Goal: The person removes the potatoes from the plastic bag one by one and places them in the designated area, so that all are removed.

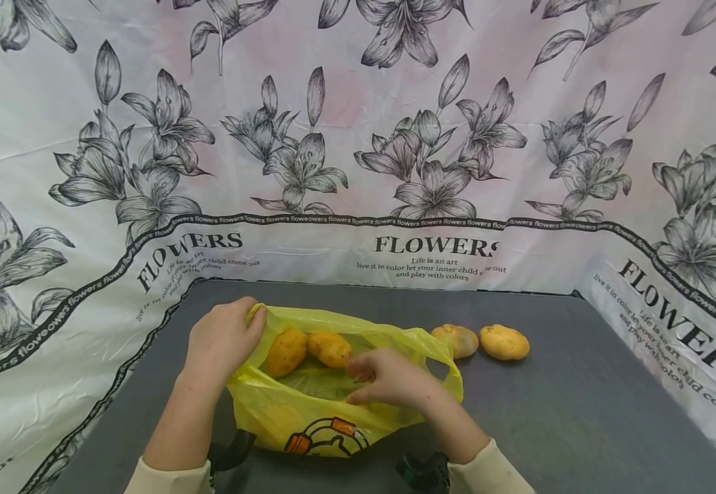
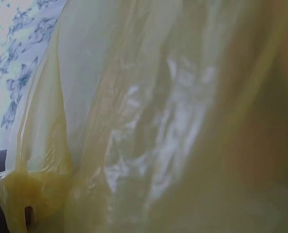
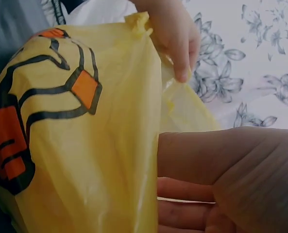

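A yellow plastic bag [image 1: 296, 418] with an orange and black print lies on the dark table, its mouth spread wide. At the bag's left rim my left hand [image 1: 224, 336] pinches the plastic between thumb and fingers. Inside, towards the far left, lie two potatoes, one potato [image 1: 286, 351] beside a second potato [image 1: 330, 349]. My right hand [image 1: 391, 377] reaches in over the right part of the mouth, fingers loosely bent and no object visible between them. The bag's near side [image 3: 110, 145] hides its fingertips in the right wrist view. Crinkled plastic [image 2: 148, 136] fills most of the left wrist view.
Two more potatoes sit on the table to the right of the bag: one potato [image 1: 456, 341] partly behind the bag's handle, another potato [image 1: 504, 342] just right of it. A white flower-printed cloth [image 1: 308, 254] rises behind the dark table [image 1: 580, 412] and along its sides.
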The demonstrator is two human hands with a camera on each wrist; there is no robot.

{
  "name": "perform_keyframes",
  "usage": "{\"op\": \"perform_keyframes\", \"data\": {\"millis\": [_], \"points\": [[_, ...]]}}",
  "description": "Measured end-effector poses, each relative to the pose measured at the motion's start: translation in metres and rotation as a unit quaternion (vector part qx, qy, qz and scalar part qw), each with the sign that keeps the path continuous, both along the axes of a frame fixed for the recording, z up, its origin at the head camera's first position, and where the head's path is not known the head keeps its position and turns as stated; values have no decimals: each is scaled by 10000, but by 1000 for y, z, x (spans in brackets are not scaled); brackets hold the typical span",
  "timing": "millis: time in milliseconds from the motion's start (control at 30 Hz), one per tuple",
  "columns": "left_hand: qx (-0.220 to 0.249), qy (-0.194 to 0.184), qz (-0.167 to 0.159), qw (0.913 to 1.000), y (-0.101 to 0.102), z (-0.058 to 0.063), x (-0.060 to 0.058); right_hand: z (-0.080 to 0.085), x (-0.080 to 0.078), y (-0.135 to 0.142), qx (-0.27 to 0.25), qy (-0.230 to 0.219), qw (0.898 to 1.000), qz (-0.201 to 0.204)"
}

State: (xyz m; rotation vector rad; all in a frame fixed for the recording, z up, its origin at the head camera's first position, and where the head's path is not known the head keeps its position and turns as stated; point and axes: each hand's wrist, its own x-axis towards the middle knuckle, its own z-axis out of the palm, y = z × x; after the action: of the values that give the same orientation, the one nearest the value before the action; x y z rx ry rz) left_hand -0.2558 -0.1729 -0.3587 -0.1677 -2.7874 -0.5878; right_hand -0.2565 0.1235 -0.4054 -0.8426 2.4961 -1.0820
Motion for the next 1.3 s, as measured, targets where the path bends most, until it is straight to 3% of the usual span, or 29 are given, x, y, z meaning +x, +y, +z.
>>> {"op": "perform_keyframes", "data": {"millis": [133, 367, 767, 1067, 1300], "points": [[1, 1, 14, 10000, 0, 0, 0, -2, -2, 3, 240, -95, 9995, 173], [4, 33, 7, 10000, 0, -1, 0, -4, -4, 8, 481, -952, 9929, 523], [5, -1, 3, 10000, 0, -2, -1, -5, -4, 6, 940, -943, 9869, 910], [34, 67, -11, 10000, -1, -1, -1, -2, -5, 9, 678, -931, 9910, 677], [38, 14, -6, 10000, -1, -1, -2, 7, -6, 19, 99, -690, 9971, 295]]}}
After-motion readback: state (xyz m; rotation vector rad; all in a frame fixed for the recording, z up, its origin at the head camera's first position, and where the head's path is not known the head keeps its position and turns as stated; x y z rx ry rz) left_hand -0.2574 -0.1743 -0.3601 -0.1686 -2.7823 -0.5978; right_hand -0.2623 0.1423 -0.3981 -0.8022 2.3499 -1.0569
